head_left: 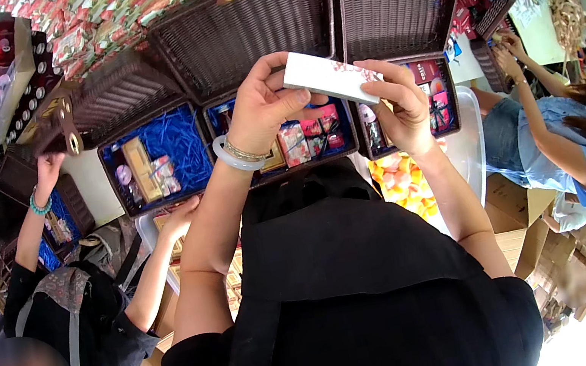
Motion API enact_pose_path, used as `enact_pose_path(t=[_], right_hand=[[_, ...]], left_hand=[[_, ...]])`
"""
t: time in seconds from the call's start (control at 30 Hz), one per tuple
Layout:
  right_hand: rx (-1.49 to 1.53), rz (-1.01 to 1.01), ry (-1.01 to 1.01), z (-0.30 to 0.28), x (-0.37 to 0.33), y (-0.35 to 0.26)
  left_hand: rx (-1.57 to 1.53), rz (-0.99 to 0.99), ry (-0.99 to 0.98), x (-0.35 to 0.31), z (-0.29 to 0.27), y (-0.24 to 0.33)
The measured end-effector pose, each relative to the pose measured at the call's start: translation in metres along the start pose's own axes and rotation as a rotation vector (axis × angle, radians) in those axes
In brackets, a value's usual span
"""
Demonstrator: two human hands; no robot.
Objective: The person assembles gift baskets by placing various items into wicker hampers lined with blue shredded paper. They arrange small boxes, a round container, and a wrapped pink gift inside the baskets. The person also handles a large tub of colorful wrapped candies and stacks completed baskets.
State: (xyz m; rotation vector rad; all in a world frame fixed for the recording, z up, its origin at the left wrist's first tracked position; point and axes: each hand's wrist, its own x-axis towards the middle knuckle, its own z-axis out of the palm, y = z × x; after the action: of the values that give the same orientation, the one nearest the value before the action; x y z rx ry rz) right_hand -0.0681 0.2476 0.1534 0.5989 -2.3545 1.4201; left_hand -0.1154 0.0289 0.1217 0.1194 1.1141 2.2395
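White and flat, a small rectangular carton was held up between both hands in the head view, tilted with its far end lower. The left hand curled round the carton's near end, thumb beneath and fingers over the top, pinching it; a pale smooth bangle and a thin metal bracelet ringed that wrist. The right hand pinched the far end, fingertips along the upper edge. Just beyond the grip stood three dark woven wicker baskets, lids propped open: the left basket lined with shredded blue paper, the middle basket directly under the carton and packed with small wrapped goods, the right basket full of red and pink packets. Below the right hand lay a clear plastic tub of orange and pink pieces. Other people worked on either side. The carton looked smooth and light; with only fingertips on the ends, it might slip and drop onto the packed goods beneath, disturbing them.
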Motion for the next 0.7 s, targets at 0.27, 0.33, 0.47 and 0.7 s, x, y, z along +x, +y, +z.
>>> enact_pose_path(t=[0.27, 0.33, 0.47, 0.7], right_hand=[[0.481, 0.248, 0.068, 0.014, -0.026, -0.014], [0.755, 0.421, 0.080, 0.013, -0.024, -0.015], [0.049, 0.364, -0.288, 0.013, -0.015, -0.007], [-0.422, 0.180, -0.406, 0.067, -0.022, 0.072]], left_hand=[[0.161, 0.222, -0.020, -0.023, 0.002, -0.018], [0.220, 0.204, 0.019, -0.027, 0.002, -0.020], [0.335, 0.195, 0.047, -0.022, -0.004, -0.031], [0.877, 0.158, 0.622, -0.033, -0.084, -0.082]])
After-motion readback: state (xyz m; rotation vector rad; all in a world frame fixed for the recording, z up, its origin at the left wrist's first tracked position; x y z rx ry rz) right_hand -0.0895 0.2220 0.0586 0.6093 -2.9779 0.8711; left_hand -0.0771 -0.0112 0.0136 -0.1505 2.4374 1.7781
